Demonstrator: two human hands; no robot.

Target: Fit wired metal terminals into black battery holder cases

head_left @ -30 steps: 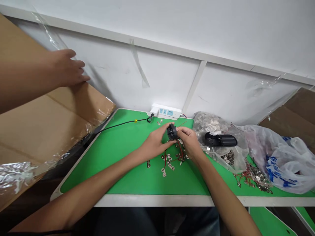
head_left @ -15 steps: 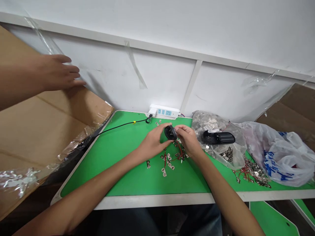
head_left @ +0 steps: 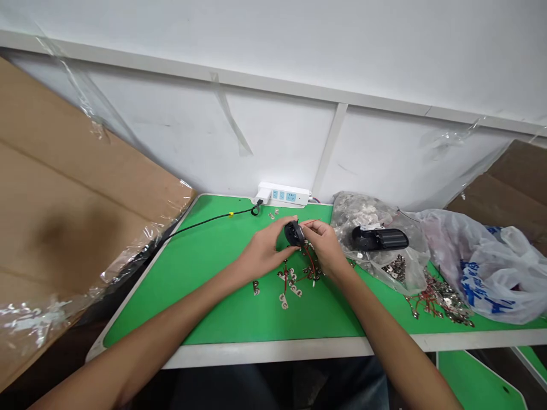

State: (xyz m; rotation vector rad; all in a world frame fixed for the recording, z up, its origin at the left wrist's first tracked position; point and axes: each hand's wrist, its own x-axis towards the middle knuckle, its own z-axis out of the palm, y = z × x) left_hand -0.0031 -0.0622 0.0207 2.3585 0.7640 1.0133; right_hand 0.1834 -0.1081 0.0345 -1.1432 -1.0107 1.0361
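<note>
My left hand (head_left: 265, 250) is closed on a black plastic housing (head_left: 293, 233), with its hollow side partly visible. My right hand (head_left: 323, 242) pinches at the housing's right edge, where a small metal piece and a thin red wire (head_left: 313, 221) show between the fingers. Below both hands, small metal contacts (head_left: 294, 291) and red wires lie scattered on the green mat (head_left: 222, 313). A second black plastic part (head_left: 380, 239) rests on a clear plastic bag to the right.
A white power strip (head_left: 284, 195) with a black cable (head_left: 205, 221) stands against the wall. Cardboard (head_left: 85, 199) covers the left side. A white bag (head_left: 499, 273) and a pile of metal contacts (head_left: 448, 299) lie at the right.
Another person's hand over the cardboard at the left has left the view. A red wire now sticks out above my right hand's fingers. My left hand still holds the housing.
</note>
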